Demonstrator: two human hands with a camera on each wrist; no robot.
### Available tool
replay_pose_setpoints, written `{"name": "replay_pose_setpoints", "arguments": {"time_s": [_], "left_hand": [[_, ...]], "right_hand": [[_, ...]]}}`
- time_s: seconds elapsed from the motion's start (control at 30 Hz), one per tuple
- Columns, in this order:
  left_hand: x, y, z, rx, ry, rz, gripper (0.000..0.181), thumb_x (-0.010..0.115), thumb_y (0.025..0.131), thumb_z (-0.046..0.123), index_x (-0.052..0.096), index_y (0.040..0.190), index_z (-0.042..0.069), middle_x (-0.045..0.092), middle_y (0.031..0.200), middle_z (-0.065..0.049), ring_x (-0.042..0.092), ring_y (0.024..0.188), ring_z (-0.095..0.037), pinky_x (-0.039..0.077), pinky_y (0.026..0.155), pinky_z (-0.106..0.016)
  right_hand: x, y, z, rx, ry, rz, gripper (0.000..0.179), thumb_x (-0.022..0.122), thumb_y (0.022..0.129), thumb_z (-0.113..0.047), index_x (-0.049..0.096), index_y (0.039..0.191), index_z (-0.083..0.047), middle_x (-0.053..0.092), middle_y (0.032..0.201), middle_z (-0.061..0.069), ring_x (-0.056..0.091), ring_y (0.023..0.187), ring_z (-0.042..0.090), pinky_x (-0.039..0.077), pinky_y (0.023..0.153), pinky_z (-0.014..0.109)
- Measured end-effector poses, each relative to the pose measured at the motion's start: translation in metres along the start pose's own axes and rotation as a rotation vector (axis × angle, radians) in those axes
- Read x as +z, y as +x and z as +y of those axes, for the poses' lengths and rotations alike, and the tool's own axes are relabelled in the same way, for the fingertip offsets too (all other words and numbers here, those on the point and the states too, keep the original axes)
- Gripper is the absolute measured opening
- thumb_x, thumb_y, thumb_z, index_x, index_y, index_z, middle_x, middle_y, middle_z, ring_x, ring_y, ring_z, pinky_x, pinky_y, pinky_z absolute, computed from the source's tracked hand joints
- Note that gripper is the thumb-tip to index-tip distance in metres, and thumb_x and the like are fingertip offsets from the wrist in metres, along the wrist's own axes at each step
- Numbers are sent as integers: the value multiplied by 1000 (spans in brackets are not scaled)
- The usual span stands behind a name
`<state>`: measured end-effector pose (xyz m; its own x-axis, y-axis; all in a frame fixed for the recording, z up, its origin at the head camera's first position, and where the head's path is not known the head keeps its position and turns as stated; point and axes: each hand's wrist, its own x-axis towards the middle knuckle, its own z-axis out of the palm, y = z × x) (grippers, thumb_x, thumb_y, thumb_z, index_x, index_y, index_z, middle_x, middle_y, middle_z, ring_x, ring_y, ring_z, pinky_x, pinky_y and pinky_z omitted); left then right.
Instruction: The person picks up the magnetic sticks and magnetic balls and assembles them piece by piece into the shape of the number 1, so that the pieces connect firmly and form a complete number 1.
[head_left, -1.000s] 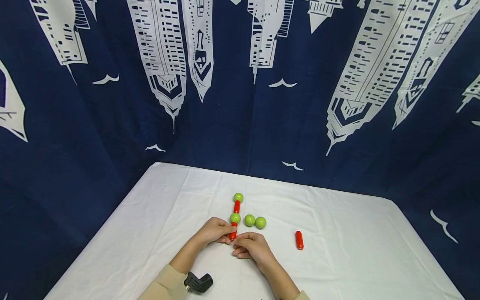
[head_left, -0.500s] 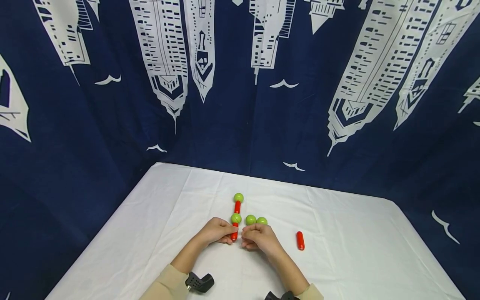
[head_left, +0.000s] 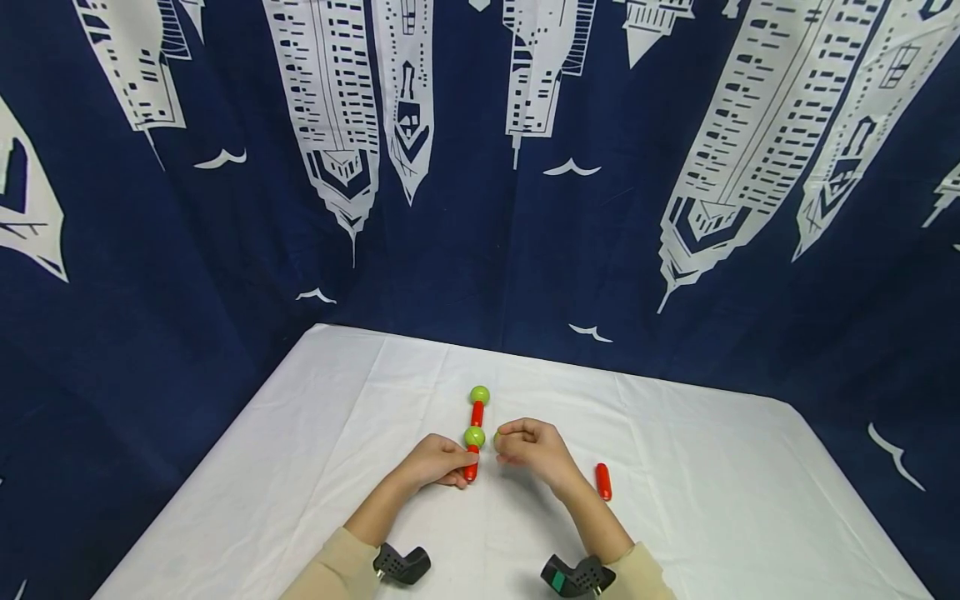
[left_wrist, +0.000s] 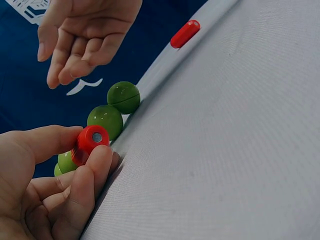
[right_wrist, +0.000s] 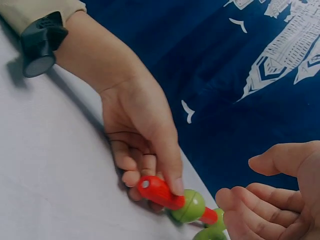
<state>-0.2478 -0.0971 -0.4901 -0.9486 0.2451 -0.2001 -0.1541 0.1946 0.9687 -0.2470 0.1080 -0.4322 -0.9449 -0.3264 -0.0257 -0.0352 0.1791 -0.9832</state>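
Observation:
My left hand [head_left: 437,460] pinches a red magnetic rod [head_left: 472,473] between thumb and fingers. A silvery disc [left_wrist: 97,137] shows in the rod's near end. Beyond that rod runs a line: a green ball [head_left: 474,437], another red rod [head_left: 477,413] and a far green ball [head_left: 479,395]. My right hand [head_left: 536,450] hovers just right of the line, thumb and fingers apart, holding nothing. In the head view it mostly hides two loose green balls, which sit side by side in the left wrist view: a nearer ball [left_wrist: 105,121] and a farther ball [left_wrist: 124,97].
A loose red rod [head_left: 603,482] lies on the white-covered table [head_left: 712,500], right of my right forearm. Dark blue cloth [head_left: 480,283] with white buildings hangs behind the table. Each wrist carries a black camera, such as the right wrist camera [head_left: 577,575].
My right hand has moved from beside the pinched rod's near end, away and to the right, over the loose balls. My left hand keeps its pinch in the same place.

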Motion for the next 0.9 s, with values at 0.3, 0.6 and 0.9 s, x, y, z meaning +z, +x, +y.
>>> {"name": "replay_pose_setpoints", "arguments": {"time_s": [0.3, 0.6, 0.9], "left_hand": [[0, -1, 2, -15, 2, -4, 25, 69, 91, 19, 69, 78, -2, 61, 57, 0, 60, 51, -5, 46, 49, -12], [1, -3, 6, -20, 5, -7, 25, 68, 92, 19, 69, 79, -3, 61, 57, 0, 59, 51, -5, 46, 49, -13], [0, -5, 7, -17, 22, 1, 25, 68, 92, 20, 71, 87, -4, 63, 60, -1, 60, 52, -6, 47, 50, -13]], "right_hand": [[-5, 10, -7, -34, -42, 76, 32, 63, 88, -4, 59, 114, 14, 70, 94, 13, 69, 82, 23, 56, 71, 25], [-7, 21, -1, -133, -111, 174, 26, 65, 87, 0, 64, 112, 8, 69, 89, 7, 68, 83, 27, 54, 72, 22], [-12, 28, 21, -252, -444, 184, 37, 75, 84, -13, 65, 116, 4, 68, 104, 18, 63, 101, 30, 46, 96, 51]]}}
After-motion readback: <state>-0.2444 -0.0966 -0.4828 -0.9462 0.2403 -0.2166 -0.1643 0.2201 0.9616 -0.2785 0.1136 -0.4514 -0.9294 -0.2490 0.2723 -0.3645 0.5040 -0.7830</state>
